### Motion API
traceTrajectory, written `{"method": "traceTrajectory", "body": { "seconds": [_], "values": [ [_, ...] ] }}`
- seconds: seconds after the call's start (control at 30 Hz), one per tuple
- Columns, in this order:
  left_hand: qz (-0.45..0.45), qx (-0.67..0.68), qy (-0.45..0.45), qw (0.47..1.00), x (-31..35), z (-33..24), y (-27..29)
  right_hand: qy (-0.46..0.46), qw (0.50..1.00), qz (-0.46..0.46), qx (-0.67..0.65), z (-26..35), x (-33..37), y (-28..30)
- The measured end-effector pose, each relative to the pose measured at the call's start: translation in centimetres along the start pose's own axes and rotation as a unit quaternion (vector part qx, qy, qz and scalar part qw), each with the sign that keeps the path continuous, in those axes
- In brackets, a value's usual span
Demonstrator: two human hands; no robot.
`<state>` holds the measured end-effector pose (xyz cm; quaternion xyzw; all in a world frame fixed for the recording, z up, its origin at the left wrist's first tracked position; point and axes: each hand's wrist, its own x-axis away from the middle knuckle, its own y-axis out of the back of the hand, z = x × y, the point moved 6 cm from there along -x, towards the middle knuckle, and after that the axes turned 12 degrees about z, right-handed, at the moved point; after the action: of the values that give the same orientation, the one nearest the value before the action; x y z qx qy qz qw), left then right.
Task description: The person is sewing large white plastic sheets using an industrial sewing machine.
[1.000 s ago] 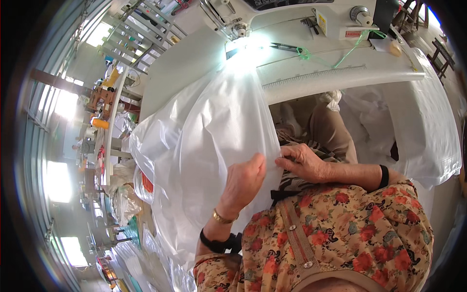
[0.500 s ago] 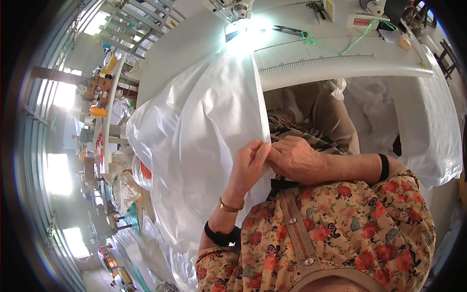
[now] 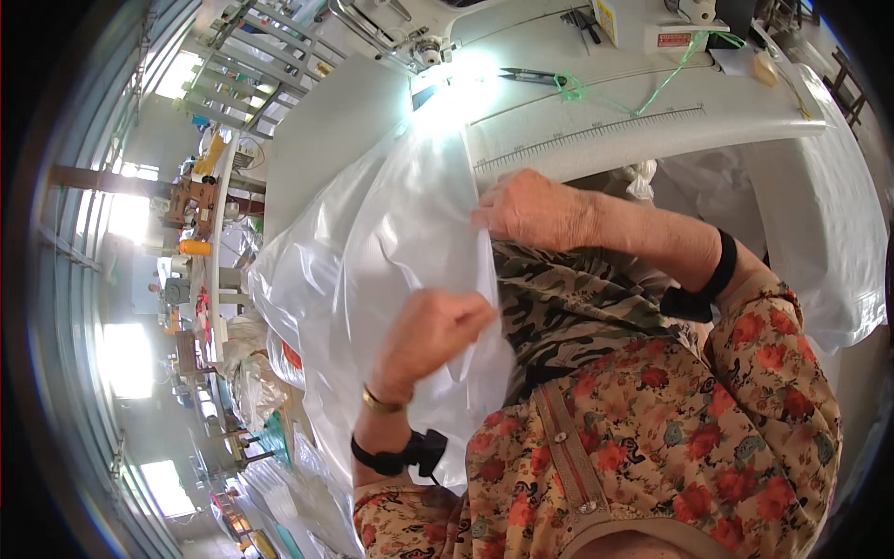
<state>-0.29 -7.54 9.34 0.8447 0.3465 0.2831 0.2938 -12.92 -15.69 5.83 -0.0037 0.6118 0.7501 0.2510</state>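
A large sheet of glossy white woven plastic [image 3: 391,242] hangs from the bright lamp spot of the sewing machine [image 3: 431,54] down over the table's near edge, toward my lap. My right hand [image 3: 535,212] is closed on its right-hand edge, just below the tabletop ruler. Lower down and to the left, my left hand [image 3: 430,335] is curled, with thumb and fingertips together at the same edge; motion blurs it slightly. The needle area is lost in the lamp's glare.
Black thread snips [image 3: 531,75] and tangled green thread [image 3: 570,88] lie right of the lamp. The ruler markings [image 3: 596,126] run along the table's front. More white sheeting [image 3: 819,224] hangs at the right. Shelves with thread cones [image 3: 196,247] stand at the left.
My hands were together at the sheet's edge and are now apart. The right has moved up toward the machine, the left down and to the left.
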Motion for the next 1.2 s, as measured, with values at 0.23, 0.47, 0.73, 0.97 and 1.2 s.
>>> {"method": "traceTrajectory", "body": {
  "seconds": [0.23, 0.47, 0.73, 0.97, 1.2],
  "values": [
    [-0.219, -0.037, -0.032, 0.975, -12.4, 2.7, 10.1, -0.023, 0.999, -0.021, -0.013, 1.3, -0.4, 0.3],
    [-0.226, -0.318, 0.082, 0.917, -17.6, 2.3, 10.1, -0.010, 1.000, -0.009, -0.004, 2.6, -0.9, 1.5],
    [-0.276, -0.312, 0.083, 0.905, -17.5, 3.4, 10.2, -0.023, 1.000, -0.008, -0.017, 3.5, -1.4, 2.4],
    [-0.264, -0.269, 0.101, 0.921, -17.4, 4.5, 10.3, 0.013, 0.999, -0.008, -0.034, 3.7, -1.9, 2.5],
    [-0.291, -0.214, 0.076, 0.929, -16.9, 5.8, 9.7, 0.053, 0.999, 0.001, 0.010, 4.4, -1.5, 2.1]
  ]
}}
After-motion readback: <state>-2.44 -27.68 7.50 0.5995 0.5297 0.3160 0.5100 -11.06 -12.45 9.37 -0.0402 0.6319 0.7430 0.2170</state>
